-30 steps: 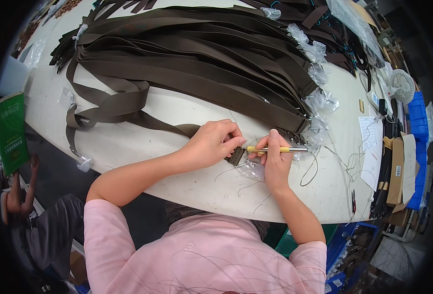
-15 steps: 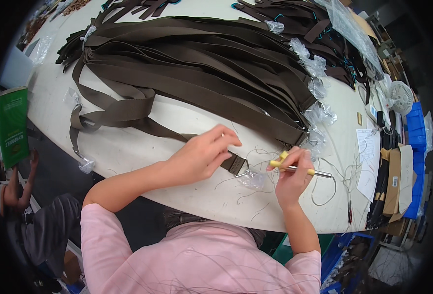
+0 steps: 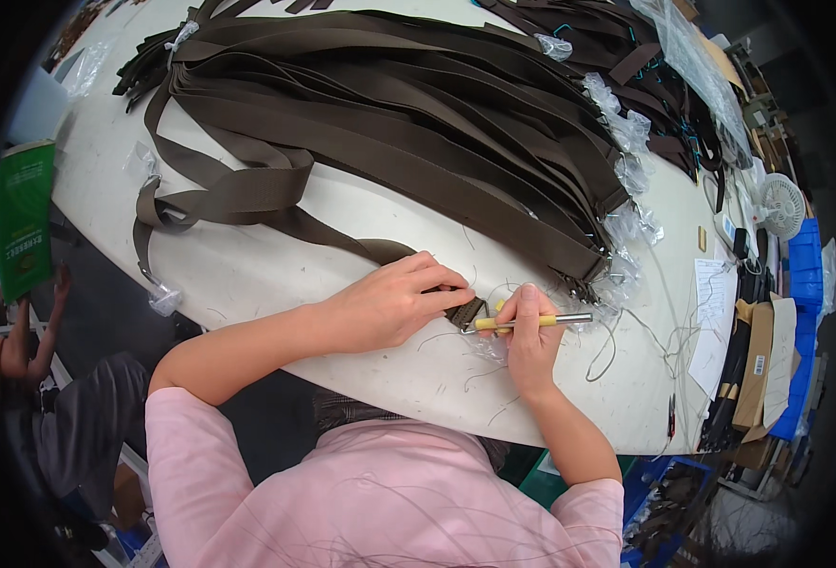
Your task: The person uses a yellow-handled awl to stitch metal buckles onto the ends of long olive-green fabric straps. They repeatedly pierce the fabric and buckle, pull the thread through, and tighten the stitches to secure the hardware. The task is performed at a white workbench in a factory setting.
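My left hand [image 3: 385, 305] presses its fingers onto the end of a dark brown webbing strap [image 3: 380, 250], which loops away to the left. The strap's stitched end [image 3: 466, 310] pokes out past my fingertips, beside a metal ring partly hidden by my right hand. A crumpled clear plastic wrap [image 3: 486, 348] lies around that ring. In my right hand [image 3: 531, 346] is a slim pen-like tool [image 3: 548, 321], yellow with a metal shaft, gripped between thumb and fingers. Its left end is at the strap end; whether they touch I cannot tell.
A big bundle of brown straps [image 3: 380, 123] spans the table, with plastic-wrapped hardware [image 3: 626, 227] at its right end. Loose threads and a thin cable [image 3: 616, 350] lie to the right. Farther right stand a small white fan [image 3: 781, 205] and cardboard [image 3: 766, 364]. Another person [image 3: 87, 426] sits at left.
My right hand has moved left with the yellow tool, bringing it to the strap end. My left hand has shifted slightly right and down onto the strap.
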`<state>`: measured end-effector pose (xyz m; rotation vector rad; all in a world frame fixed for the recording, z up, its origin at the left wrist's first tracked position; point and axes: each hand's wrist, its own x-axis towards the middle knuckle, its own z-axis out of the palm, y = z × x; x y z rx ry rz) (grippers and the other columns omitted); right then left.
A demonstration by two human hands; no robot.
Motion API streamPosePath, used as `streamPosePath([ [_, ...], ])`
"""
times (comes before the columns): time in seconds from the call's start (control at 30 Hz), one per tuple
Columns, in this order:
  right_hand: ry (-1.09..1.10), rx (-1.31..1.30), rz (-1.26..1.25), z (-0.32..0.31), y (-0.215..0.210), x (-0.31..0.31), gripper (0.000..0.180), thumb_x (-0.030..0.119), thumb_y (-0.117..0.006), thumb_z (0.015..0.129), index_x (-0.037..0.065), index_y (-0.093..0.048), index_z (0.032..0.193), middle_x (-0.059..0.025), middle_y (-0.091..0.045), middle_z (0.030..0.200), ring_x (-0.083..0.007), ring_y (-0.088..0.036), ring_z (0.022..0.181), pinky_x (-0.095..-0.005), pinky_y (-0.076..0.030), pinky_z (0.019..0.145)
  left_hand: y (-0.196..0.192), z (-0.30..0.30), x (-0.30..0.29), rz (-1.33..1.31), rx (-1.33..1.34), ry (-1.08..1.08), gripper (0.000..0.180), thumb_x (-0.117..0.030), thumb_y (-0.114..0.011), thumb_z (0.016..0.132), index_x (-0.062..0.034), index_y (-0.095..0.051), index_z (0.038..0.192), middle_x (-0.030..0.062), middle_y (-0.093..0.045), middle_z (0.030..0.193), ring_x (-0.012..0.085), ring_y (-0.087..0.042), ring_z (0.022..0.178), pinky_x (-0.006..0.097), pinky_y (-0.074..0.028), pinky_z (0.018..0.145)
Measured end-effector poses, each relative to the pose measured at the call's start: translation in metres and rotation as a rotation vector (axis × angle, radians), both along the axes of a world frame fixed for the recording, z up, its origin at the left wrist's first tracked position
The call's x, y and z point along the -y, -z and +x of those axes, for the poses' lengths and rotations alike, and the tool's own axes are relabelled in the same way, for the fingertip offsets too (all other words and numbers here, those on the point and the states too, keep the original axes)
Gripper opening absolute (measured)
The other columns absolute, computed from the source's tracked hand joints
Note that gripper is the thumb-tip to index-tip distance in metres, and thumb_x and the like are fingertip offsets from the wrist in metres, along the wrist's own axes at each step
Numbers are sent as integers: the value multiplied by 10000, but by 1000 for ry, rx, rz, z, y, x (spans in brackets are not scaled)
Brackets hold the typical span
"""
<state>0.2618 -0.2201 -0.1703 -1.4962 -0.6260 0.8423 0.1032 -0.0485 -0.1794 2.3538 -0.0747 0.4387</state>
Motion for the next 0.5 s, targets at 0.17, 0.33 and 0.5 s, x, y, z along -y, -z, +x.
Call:
streamPosePath([
  [0.17,-19,26,3,1,3,0,462,318,-434,1123,30,-553,782,-34,-591,707,-97,-590,621,-244,-461,574,1,1,1,-1,9,-2,451,20,-725,825,-35,-661,1268,81,-636,1244,282,-578,1019,370,-519,891],
  [0.33,-30,52,1,0,-1,-2,466,305,-425,1126,30,-552,773,-30,-595,695,-89,-577,613,-243,-454,573,3,1,1,2,18,-11,443,22,-723,825,-28,-661,1261,85,-636,1238,286,-577,1021,375,-513,900],
  [0.5,-35,79,-11,1,3,0,459,301,-423,1126,35,-555,775,-29,-600,686,-82,-568,606,-239,-441,569,3,1,1,-4,28,-9,435,25,-723,822,-21,-665,1250,90,-635,1238,287,-578,1025,378,-513,900],
])
